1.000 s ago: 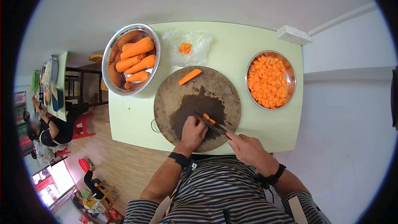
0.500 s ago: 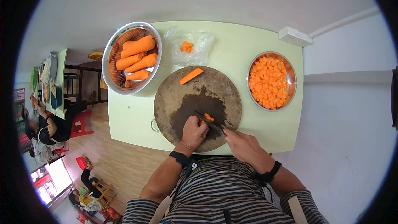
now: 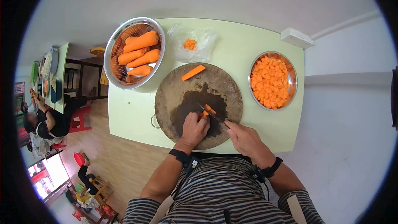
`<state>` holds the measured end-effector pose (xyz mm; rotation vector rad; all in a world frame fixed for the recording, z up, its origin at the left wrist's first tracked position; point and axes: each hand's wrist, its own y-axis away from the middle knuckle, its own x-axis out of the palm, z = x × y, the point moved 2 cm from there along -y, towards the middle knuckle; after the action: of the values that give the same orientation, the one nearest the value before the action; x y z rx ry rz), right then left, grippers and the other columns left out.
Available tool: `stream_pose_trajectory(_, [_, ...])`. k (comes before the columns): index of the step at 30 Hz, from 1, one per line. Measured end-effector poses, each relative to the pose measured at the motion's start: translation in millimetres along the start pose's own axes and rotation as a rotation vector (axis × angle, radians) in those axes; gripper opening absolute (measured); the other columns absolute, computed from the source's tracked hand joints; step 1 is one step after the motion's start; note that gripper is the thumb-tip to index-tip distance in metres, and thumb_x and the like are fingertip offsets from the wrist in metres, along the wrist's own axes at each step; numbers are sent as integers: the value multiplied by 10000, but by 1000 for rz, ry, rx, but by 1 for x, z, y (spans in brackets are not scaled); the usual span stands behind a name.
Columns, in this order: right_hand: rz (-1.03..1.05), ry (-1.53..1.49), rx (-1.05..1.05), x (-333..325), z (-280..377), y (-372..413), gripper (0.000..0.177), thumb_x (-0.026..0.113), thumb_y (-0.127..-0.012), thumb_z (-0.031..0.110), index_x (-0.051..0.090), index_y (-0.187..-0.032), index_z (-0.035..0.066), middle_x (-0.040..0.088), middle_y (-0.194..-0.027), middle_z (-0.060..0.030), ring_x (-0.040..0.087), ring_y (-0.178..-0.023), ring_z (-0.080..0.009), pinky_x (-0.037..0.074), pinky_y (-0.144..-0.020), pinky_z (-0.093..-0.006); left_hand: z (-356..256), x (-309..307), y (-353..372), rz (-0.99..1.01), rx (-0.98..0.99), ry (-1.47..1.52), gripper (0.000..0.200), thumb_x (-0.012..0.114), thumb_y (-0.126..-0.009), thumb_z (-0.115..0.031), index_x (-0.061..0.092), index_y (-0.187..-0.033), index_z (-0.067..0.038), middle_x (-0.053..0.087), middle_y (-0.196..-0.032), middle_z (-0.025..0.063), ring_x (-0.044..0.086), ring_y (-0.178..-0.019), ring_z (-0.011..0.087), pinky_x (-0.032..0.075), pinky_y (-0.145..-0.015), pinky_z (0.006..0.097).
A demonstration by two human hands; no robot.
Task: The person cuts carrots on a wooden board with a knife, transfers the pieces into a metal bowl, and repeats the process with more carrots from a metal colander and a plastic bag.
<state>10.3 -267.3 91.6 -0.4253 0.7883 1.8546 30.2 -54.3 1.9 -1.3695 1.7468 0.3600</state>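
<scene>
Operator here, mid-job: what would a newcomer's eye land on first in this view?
Probably the steel bowl heaped with bright orange carrot pieces, at the table's right side. Next, the big round chopping board in the middle, where the right hand holds a knife and the left hand steadies carrot. Then the colander of whole carrots at upper left.

Knife (image 3: pixel 216 118): handle mostly hidden in your right hand (image 3: pixel 245 139); blade edge too dark and small to tell. Carrot piece (image 3: pixel 205 113): partly covered by your left hand (image 3: pixel 195 129) — those fingertips tucked from your view. Lower carrots (image 3: pixel 135 57): overlapped. Distant person (image 3: pixel 43 120): face blurred. Your striped shirt (image 3: pixel 224 186): cut off by the bottom edge
</scene>
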Motion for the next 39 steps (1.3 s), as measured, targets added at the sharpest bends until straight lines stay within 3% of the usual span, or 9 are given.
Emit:
stream_pose_trajectory(3, [51,26,-29,-3,5,11,355,546,-1030,265,600,-1318,64,710,-1025,-225,694,-883,-426,566,-752,-497,-2,-4,2,-12,-7,13,279,777,-734,-56,662,-987,-35,571,-958,147,566,-841,327,483,-722,423])
stream_pose_trajectory(9, [140,104,20,-4,8,24,358,566,-1025,273,591,-1328,84,695,-890,-205,695,-800,-411,565,-686,-490,5,-5,5,39,-64,41,228,784,-724,-61,641,-901,-41,545,-919,140,550,-823,329,475,-716,427])
stream_pose_trajectory(11, [121,116,18,-7,11,24,326,582,-1014,203,631,-1301,57,691,-864,-198,681,-754,-401,551,-658,-468,4,-5,4,51,-73,35,227,787,-717,-63,636,-886,-46,535,-904,137,545,-817,329,472,-711,428])
stream_pose_trajectory(19, [139,118,7,-5,8,20,356,570,-1021,252,614,-1318,60,695,-869,-203,689,-764,-404,558,-669,-486,6,-1,5,72,-75,35,207,777,-725,-99,606,-837,-64,510,-861,130,535,-806,339,455,-694,436])
stream_pose_trajectory(29, [165,127,29,12,4,-13,385,522,-1038,283,572,-1348,59,717,-1040,-227,702,-897,-428,567,-764,-514,6,-1,7,118,-55,5,215,772,-737,-91,626,-891,-61,522,-895,146,541,-823,343,460,-704,441])
stream_pose_trajectory(34, [85,49,-28,9,2,-7,378,522,-1038,283,587,-1337,60,715,-1016,-213,700,-876,-423,568,-752,-510,2,-9,5,64,-52,73,269,759,-766,-30,646,-1010,-36,533,-924,160,552,-861,358,480,-738,433])
stream_pose_trajectory(39, [90,63,-32,2,11,13,340,579,-1012,191,609,-1323,55,706,-962,-210,693,-818,-400,560,-702,-471,6,-6,11,73,-48,60,260,779,-733,-58,647,-958,-49,527,-921,146,541,-838,333,466,-721,431])
